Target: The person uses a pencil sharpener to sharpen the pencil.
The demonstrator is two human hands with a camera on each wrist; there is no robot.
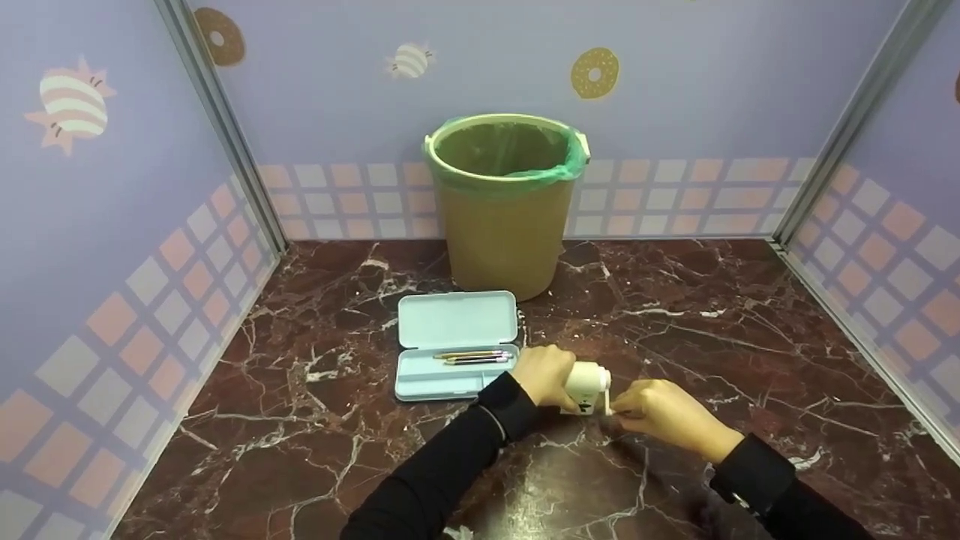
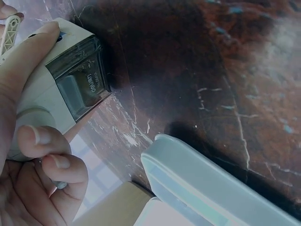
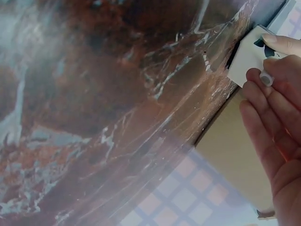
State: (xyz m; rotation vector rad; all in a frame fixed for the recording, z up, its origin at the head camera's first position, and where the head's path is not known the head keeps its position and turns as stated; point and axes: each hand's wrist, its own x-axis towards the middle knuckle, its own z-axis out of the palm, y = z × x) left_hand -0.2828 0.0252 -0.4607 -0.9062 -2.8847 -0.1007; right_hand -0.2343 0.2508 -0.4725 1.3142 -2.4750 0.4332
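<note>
A cream hand-crank pencil sharpener (image 1: 583, 384) lies on the marbled table, the left hand (image 1: 544, 376) gripping it from its left side. In the left wrist view, the sharpener's clear shavings drawer (image 2: 83, 80) faces the table's near side. A small grey rounded end (image 2: 60, 184) pokes out between that hand's curled fingers; what it belongs to is hidden. At the sharpener's right side, the right hand (image 1: 667, 416) pinches the crank handle (image 1: 608, 405). The knob of the crank (image 3: 266, 79) shows between thumb and fingers in the right wrist view.
Left of the sharpener stands a light-blue pencil case (image 1: 457, 320), lid raised, with pencils (image 1: 476, 358) inside. Behind it is a tan bin (image 1: 506, 240) with a green liner (image 1: 559, 174). Patterned panels (image 1: 337, 90) wall in the table's back and sides.
</note>
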